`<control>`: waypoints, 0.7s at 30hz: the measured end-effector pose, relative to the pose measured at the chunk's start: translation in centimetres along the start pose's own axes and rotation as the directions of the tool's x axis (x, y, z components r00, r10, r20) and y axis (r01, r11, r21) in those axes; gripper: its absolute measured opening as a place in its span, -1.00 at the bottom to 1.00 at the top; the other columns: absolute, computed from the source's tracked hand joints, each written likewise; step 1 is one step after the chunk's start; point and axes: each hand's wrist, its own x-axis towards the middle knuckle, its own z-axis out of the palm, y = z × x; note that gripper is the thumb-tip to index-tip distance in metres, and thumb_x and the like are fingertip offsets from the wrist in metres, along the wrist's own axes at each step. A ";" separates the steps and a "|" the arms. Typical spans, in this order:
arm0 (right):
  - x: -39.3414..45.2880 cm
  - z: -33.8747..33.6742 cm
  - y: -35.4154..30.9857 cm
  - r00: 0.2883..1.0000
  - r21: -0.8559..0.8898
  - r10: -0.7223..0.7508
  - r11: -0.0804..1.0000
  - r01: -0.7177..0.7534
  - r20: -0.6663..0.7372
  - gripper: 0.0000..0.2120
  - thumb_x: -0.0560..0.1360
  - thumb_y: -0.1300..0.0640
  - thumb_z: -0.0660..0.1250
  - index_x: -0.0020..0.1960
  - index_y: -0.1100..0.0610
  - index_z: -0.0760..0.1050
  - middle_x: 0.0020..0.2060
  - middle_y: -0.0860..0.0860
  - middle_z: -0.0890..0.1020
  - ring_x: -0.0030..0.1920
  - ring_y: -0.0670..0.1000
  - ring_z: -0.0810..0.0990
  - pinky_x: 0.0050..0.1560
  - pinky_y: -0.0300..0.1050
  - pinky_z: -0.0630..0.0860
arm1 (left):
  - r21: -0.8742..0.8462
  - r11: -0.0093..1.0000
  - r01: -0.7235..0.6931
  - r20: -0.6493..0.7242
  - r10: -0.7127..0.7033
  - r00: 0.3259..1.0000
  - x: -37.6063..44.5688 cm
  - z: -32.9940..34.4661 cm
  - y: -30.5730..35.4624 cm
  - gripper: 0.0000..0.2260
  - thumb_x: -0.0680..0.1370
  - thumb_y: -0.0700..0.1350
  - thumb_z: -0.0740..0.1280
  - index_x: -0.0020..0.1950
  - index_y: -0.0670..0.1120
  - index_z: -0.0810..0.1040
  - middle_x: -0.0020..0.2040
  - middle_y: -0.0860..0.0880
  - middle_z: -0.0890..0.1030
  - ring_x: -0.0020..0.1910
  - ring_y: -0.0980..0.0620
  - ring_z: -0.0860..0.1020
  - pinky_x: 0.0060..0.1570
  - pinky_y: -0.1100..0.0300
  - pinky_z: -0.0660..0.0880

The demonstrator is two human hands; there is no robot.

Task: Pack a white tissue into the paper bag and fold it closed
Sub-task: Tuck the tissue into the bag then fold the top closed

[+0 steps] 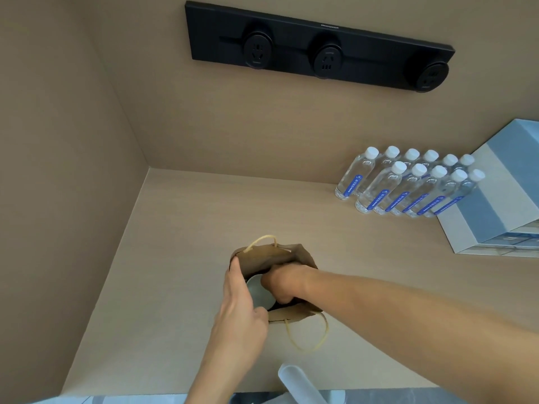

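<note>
A brown paper bag with pale twine handles stands open on the beige counter. My left hand grips the bag's left rim and holds the mouth apart. My right hand reaches into the opening with its fingers curled around a pale, rounded white tissue pack, which sits partly inside the bag. One handle hangs toward me over the near rim; the other handle stands up at the far rim. The bag's inside is mostly hidden by my hands.
Several water bottles with blue labels stand at the back right beside a blue-grey box. A black socket strip is on the back wall. A side wall closes the left. A translucent object sits at the near edge.
</note>
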 end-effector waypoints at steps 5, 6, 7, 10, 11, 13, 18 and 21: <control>-0.2 0.4 -0.4 0.998 -0.033 -0.017 0.999 0.020 0.064 -0.75 0.57 0.23 0.26 0.23 0.24 0.51 0.13 0.16 0.60 -0.07 0.13 0.51 -0.13 -0.09 0.41 | -0.027 0.999 -0.019 0.010 0.020 1.000 0.1 0.1 0.0 -0.17 0.48 -0.30 0.17 0.55 0.19 -0.22 0.56 0.09 0.17 0.13 0.01 0.46 0.04 0.18 0.40; -0.4 0.3 -0.4 0.996 -0.043 -0.040 0.998 0.044 0.081 -0.75 0.58 0.24 0.24 0.22 0.25 0.51 0.06 0.14 0.61 -0.08 0.12 0.50 -0.14 -0.11 0.40 | -0.032 0.999 -0.025 0.016 0.026 1.000 0.1 0.1 0.0 -0.17 0.47 -0.31 0.17 0.54 0.19 -0.22 0.55 0.11 0.18 0.11 0.04 0.44 0.04 0.20 0.38; -0.7 0.0 -0.3 0.992 -0.052 -0.069 0.996 0.075 0.103 -0.77 0.58 0.24 0.23 0.21 0.25 0.52 -0.06 0.11 0.61 -0.11 0.10 0.48 -0.20 -0.11 0.39 | -0.038 0.999 -0.029 0.022 0.030 0.999 0.1 0.1 0.0 -0.17 0.47 -0.31 0.17 0.54 0.20 -0.21 0.54 0.12 0.18 0.09 0.06 0.42 0.03 0.21 0.37; -1.9 -2.0 -0.3 0.983 -0.068 -0.101 0.991 0.112 0.152 -0.87 0.57 0.26 0.24 0.06 0.24 0.54 -0.33 0.04 0.47 -0.27 0.08 0.49 -0.47 -0.17 0.32 | -0.017 0.999 -0.040 0.036 0.041 0.999 0.4 0.0 0.1 -0.18 0.47 -0.31 0.16 0.55 0.18 -0.22 0.56 0.13 0.13 0.10 0.12 0.35 0.06 0.23 0.32; -2.3 -2.8 -0.4 0.981 -0.062 -0.095 0.992 0.107 0.171 -0.91 0.56 0.26 0.25 0.00 0.23 0.52 -0.35 0.05 0.47 -0.34 0.06 0.48 -0.48 -0.18 0.34 | -0.006 0.999 -0.045 0.041 0.045 0.998 0.4 0.0 0.1 -0.18 0.47 -0.31 0.16 0.55 0.17 -0.21 0.56 0.13 0.13 0.13 0.12 0.35 0.07 0.22 0.31; -3.2 -4.2 -0.9 0.969 -0.092 -0.058 0.992 0.083 0.241 -0.95 0.54 0.25 0.27 -0.08 0.22 0.49 -0.33 0.07 0.50 -0.39 0.05 0.46 -0.41 -0.17 0.43 | 0.026 0.998 -0.056 0.037 0.055 0.998 0.5 -0.2 0.0 -0.19 0.46 -0.30 0.16 0.55 0.16 -0.18 0.56 0.10 0.16 0.27 0.06 0.38 0.12 0.19 0.36; -7.8 -5.9 1.1 0.997 -0.230 -0.034 0.972 0.049 0.070 -0.93 0.49 0.26 0.31 -0.07 0.20 0.57 -0.32 0.05 0.56 -0.43 0.05 0.46 -0.47 -0.19 0.39 | 0.075 0.993 -0.094 0.077 0.088 0.993 1.0 -0.1 0.8 -0.20 0.48 -0.32 0.18 0.56 0.13 -0.16 0.54 0.07 0.21 0.33 -0.01 0.40 0.11 0.22 0.36; -8.3 -4.0 2.5 0.998 0.055 -0.023 0.998 0.027 -0.060 -0.82 0.49 0.29 0.31 0.05 0.33 0.57 -0.28 0.13 0.57 -0.43 0.09 0.46 -0.53 -0.20 0.33 | 0.077 0.991 -0.108 0.114 0.099 0.989 0.9 -0.1 1.3 -0.20 0.49 -0.32 0.17 0.56 0.14 -0.16 0.52 0.09 0.23 0.17 0.04 0.43 0.08 0.19 0.40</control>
